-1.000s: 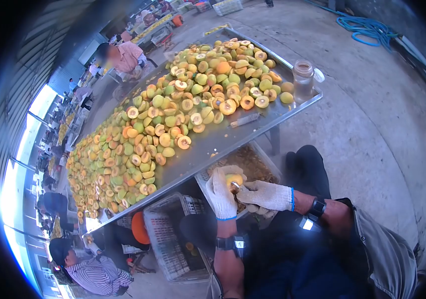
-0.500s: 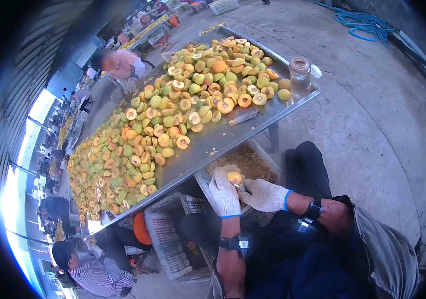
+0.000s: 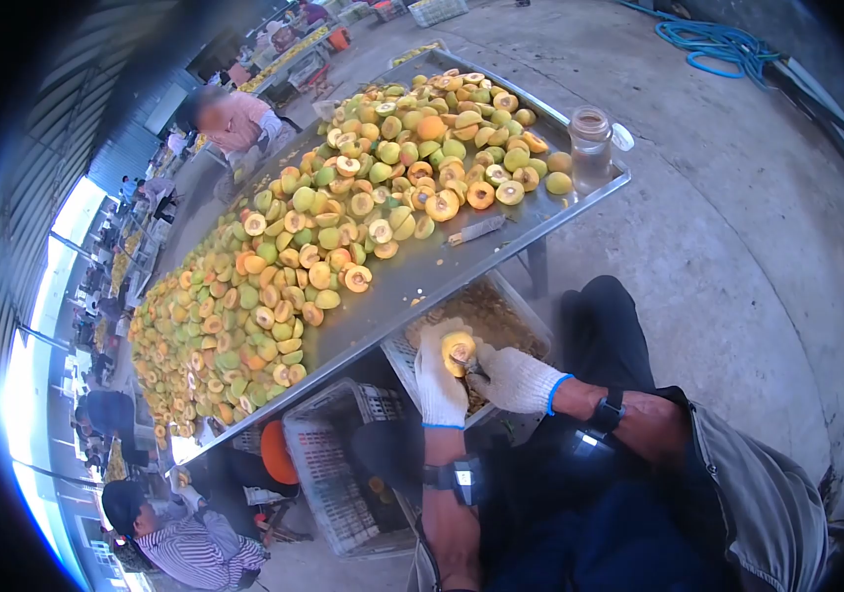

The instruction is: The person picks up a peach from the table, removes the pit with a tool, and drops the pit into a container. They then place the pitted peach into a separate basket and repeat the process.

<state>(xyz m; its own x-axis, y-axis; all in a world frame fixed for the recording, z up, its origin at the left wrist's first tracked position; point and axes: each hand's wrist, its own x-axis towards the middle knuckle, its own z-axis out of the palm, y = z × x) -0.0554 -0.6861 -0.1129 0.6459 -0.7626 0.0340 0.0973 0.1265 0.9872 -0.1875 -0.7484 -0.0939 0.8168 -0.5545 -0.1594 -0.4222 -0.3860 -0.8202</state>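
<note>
A: Left hand (image 3: 439,380)?
B: White glove, fingers curled closed round a halved peach (image 3: 459,349), cut face turned up, held low in front of the person, over the crate of pits (image 3: 501,311) under the counter edge

A: Right hand (image 3: 513,378)?
B: Also gloved, clenched tight on a small tool (image 3: 470,369), its tip right at the fruit; the tool is mostly hidden by the glove, can't tell what kind. The hands are just beside each other, knuckles nearly touching

A: Counter?
B: Long metal counter (image 3: 422,276) running up and away to the left, heaped with fruit halves (image 3: 343,227), yellow, green, some orange, many cut side up. Bare strip along the near edge with a knife (image 3: 478,230) lying on it. Glass jar (image 3: 591,148) upright at the right corner, just beside the pile

A: Anything else?
B: Second plastic crate (image 3: 343,474) lower left of the hands. Blue hose (image 3: 718,44) on the concrete floor, top right. Other people seated along the far side of the counter and at lower left
</note>
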